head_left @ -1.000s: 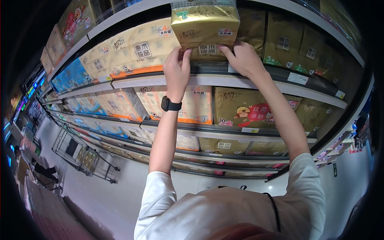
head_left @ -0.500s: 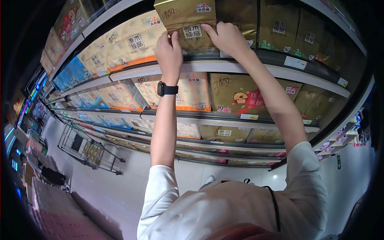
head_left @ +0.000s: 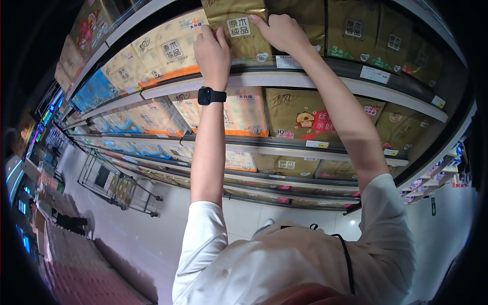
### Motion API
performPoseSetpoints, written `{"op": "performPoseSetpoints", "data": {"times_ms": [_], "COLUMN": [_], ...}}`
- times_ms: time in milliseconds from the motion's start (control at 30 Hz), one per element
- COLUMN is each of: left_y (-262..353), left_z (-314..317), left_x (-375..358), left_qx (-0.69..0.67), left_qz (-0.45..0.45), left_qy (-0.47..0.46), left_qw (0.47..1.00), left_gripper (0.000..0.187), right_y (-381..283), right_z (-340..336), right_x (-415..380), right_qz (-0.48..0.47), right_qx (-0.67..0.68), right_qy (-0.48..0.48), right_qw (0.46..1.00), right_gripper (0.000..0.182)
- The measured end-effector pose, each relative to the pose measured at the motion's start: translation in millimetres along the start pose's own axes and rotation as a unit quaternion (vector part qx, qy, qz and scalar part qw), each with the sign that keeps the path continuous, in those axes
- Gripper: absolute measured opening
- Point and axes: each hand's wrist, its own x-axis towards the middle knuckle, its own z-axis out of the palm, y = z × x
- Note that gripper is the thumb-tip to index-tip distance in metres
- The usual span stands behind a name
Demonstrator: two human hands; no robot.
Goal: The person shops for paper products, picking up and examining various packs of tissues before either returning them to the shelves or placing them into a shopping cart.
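A gold tissue pack (head_left: 245,51) stands near the front of the upper shelf, held between my two hands. My left hand (head_left: 212,53) is pressed to its left side, thumb pointing up, a black watch on that wrist. At the pack's right edge is my right hand (head_left: 283,33), its thumb lying on the front face and the other fingers curled out of sight. Left of my left hand sits a cream and orange tissue pack (head_left: 170,48). Darker gold packs (head_left: 351,33) line the shelf to the right of my right hand.
The shelf edge (head_left: 315,84) with price tags runs beneath my forearms. Lower shelves hold more tissue packs, including a gold one with a cartoon chick (head_left: 284,109). A wire shopping cart (head_left: 114,183) stands on the floor at left, and a pink-sided stack (head_left: 76,259) is nearer.
The gold tissue pack has been moved with both hands so that more of its lower front shows. Its bottom now sits nearer the shelf edge, and both hands are slightly higher in view.
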Motion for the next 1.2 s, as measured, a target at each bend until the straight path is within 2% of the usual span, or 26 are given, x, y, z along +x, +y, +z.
{"op": "performPoseSetpoints", "data": {"times_ms": [67, 167, 233, 300, 333, 400, 467, 500, 533, 567, 600, 633, 667, 700, 733, 767, 800, 833, 867, 900, 933, 967, 1033, 1100, 1133, 1200], "left_y": [2.3, 2.7, 11.5, 19.3, 22.0, 26.8, 20.2, 6.2, -6.3, -25.3, -52.9, -77.6, -104.8, -113.7, -99.1, -79.8, -38.4, -1.9, 37.8, 77.8, 108.2, 140.9, 165.6, 164.1, 152.7, 115.1], "left_z": [-3.3, -1.6, -3.0, -9.5, -18.1, -46.9, -87.7, -110.0, -135.7, -165.2, -197.5, -242.2, -298.2, -360.0, -428.0, -500.8, -562.8, -611.6, -660.1, -692.5, -710.8, -713.8, -720.2, -726.0, -727.0, -733.5], "left_x": [-2.1, -5.8, -16.8, -35.6, -50.5, -93.0, -163.2, -207.1, -254.1, -308.8, -378.2, -455.6, -548.2, -631.0, -694.0, -772.7, -797.0, -821.7, -855.9, -876.9, -899.1, -877.3, -852.7, -880.6, -886.8, -881.0], "left_qx": [0.101, 0.143, 0.121, 0.099, 0.033, -0.067, -0.108, -0.08, -0.05, -0.016, 0.033, 0.107, 0.154, 0.198, 0.221, 0.253, 0.265, 0.264, 0.234, 0.192, 0.151, 0.119, 0.071, 0.089, 0.086, 0.041], "left_qz": [0.021, -0.01, -0.017, -0.026, -0.019, -0.015, -0.029, -0.031, -0.077, -0.123, -0.195, -0.284, -0.349, -0.424, -0.508, -0.617, -0.718, -0.783, -0.848, -0.901, -0.927, -0.983, -0.991, -0.987, -0.987, -0.989], "left_qy": [0.005, -0.036, -0.054, -0.071, -0.083, -0.099, -0.11, -0.155, -0.222, -0.298, -0.378, -0.486, -0.586, -0.651, -0.658, -0.607, -0.563, -0.51, -0.434, -0.35, -0.303, -0.057, -0.016, 0.045, 0.083, 0.06], "left_qw": [0.995, 0.989, 0.991, 0.992, 0.996, 0.993, 0.988, 0.984, 0.971, 0.947, 0.905, 0.82, 0.715, 0.598, 0.51, 0.432, 0.31, 0.237, 0.195, 0.168, 0.162, 0.128, 0.115, 0.124, 0.11, 0.132], "left_gripper": [0.03, 0.031, 0.03, 0.03, 0.028, 0.023, 0.016, 0.012, 0.011, 0.011, 0.015, 0.021, 0.028, 0.035, 0.039, 0.038, 0.043, 0.041, 0.039, 0.037, 0.036, 0.033, 0.029, 0.028, 0.027, 0.028], "right_y": [-3.2, 2.5, 9.3, 17.5, 23.5, 37.5, 29.1, 31.2, 33.3, 49.6, 90.1, 114.5, 121.3, 127.2, 220.0, 229.4, 244.1, 260.4, 252.7, 231.1, 215.2, 198.5, 170.1, 135.8, 116.2, 75.2], "right_z": [1.6, 16.6, 17.3, 14.9, 16.3, 17.2, -16.1, -25.4, -31.9, -22.1, 6.5, 35.9, 71.7, 109.9, 196.6, 213.1, 227.1, 234.8, 229.2, 226.1, 227.0, 234.1, 268.8, 316.1, 342.0, 401.1], "right_x": [-0.5, 0.5, -2.3, -6.4, -13.9, -44.6, -113.3, -154.1, -199.5, -245.9, -292.0, -334.6, -376.1, -422.9, -522.1, -595.2, -672.6, -738.5, -770.6, -786.8, -794.4, -791.3, -770.5, -742.8, -730.0, -706.6], "right_qz": [-0.003, -0.008, -0.01, 0.002, 0.0, -0.075, -0.102, -0.091, -0.038, 0.006, -0.064, -0.035, 0.083, 0.308, 0.296, 0.307, 0.202, 0.274, 0.286, 0.289, 0.291, 0.289, 0.28, 0.267, 0.262, 0.251], "right_qx": [0.008, 0.014, 0.012, 0.026, 0.025, 0.089, 0.219, 0.31, 0.361, 0.43, 0.407, 0.419, 0.412, 0.362, 0.413, 0.206, 0.096, 0.193, 0.189, 0.174, 0.153, 0.132, 0.097, 0.071, 0.062, 0.047], "right_qy": [-0.001, 0.025, 0.048, -0.018, -0.022, 0.053, 0.118, 0.102, 0.068, 0.035, 0.031, 0.002, -0.007, -0.081, -0.175, -0.301, -0.422, -0.61, -0.705, -0.756, -0.782, -0.8, -0.816, -0.821, -0.821, -0.814], "right_qw": [1.0, 1.0, 0.999, 0.999, 0.999, 0.992, 0.963, 0.941, 0.929, 0.902, 0.91, 0.907, 0.907, 0.876, 0.843, 0.879, 0.878, 0.718, 0.621, 0.561, 0.529, 0.509, 0.496, 0.499, 0.504, 0.521], "right_gripper": [0.079, 0.079, 0.081, 0.072, 0.072, 0.061, 0.047, 0.035, 0.029, 0.027, 0.03, 0.035, 0.035, 0.034, 0.026, 0.023, 0.02, 0.018, 0.017, 0.017, 0.017, 0.016, 0.016, 0.017, 0.017, 0.018]}}
